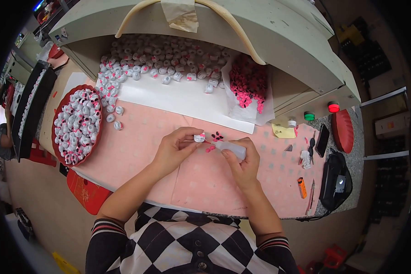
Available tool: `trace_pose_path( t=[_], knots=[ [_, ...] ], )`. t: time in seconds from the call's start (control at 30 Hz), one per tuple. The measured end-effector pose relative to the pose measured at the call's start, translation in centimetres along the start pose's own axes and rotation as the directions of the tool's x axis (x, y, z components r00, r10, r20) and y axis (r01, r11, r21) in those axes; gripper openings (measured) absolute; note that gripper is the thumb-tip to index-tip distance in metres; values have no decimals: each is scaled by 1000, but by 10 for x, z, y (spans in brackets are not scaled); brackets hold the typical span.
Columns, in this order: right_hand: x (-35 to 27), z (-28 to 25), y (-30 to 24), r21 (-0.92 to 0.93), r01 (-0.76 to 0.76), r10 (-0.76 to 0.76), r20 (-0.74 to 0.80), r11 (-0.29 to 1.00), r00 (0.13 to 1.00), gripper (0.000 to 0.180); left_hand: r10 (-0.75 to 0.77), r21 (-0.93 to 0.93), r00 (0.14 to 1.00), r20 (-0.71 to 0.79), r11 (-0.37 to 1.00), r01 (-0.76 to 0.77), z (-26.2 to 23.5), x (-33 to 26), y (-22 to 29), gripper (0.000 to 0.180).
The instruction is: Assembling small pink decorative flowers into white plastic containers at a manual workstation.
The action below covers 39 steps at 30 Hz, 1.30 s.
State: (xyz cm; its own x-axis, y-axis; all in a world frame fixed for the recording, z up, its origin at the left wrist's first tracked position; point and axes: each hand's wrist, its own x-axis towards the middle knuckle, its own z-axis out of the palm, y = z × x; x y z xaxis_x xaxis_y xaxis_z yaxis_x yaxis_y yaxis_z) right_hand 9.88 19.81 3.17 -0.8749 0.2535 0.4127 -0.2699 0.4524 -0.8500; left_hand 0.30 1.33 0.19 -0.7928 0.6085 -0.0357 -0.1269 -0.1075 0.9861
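Observation:
My left hand (174, 148) pinches a small white cap-like piece (199, 137) between thumb and fingers above the pink table cover (137, 146). My right hand (242, 162) grips a small translucent squeeze bottle (230, 148) whose tip points left toward that piece. A few loose pink and dark bits (214, 137) lie on the cover just beyond my fingers.
A red bowl (61, 157) full of white pieces with pink and black dots sits at the left. Many more white pieces (160, 61) are heaped at the back, beside a bag of pink parts (249, 82). An orange lighter (302, 187), scissors (311, 146), a phone (323, 140) and a black pouch (335, 180) lie at the right.

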Motion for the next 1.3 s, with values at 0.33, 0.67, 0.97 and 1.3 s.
trace_pose_path(
  t=[0.33,0.67,0.97,1.3],
  knots=[
    [1,-5,1,-35,-11,11,8,999,1000,22,11,52,1000,-17,999,-10,0,-2,2,34],
    [11,-1,1,354,-317,315,64,880,947,25,44,42,993,-105,998,-40,-10,5,14,33],
    [7,7,-16,-400,47,120,381,915,917,22,93,-93,968,-233,989,-118,-27,7,6,34],
    [8,15,-18,-423,22,159,386,906,909,16,169,-138,956,-241,969,-206,-26,6,4,38]
  ],
)
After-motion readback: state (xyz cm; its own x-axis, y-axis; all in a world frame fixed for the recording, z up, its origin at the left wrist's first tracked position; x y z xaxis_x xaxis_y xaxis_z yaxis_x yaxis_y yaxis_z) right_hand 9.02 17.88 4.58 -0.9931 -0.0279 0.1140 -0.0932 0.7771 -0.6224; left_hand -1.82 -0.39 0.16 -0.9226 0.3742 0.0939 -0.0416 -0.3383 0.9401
